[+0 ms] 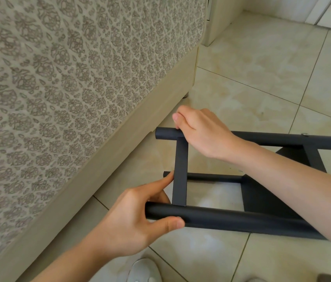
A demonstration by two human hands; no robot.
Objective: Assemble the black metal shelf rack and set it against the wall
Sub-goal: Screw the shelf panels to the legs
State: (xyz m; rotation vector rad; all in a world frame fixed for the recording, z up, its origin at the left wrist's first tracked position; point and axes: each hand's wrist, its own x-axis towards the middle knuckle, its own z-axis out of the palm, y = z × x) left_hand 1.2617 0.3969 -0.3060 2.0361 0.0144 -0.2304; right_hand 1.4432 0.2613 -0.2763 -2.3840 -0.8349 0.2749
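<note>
The black rack point(180, 171) lies on its side just beside the bed point(58, 78), its long axis running away from it. The left grip point(140, 218) curls round the nearer tube's end, the right grip point(203, 133) round the farther tube's, both bed-side.

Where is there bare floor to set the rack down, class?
Bare tiles lie beyond the rack, between the bed and the far cabinet. Crowded beside the bed, where the left hand and right hand grip the rack's tubes.

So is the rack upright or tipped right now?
Tipped: the rack is sideways, posts level above the tiled floor, left hand and right hand gripping their ends.
</note>
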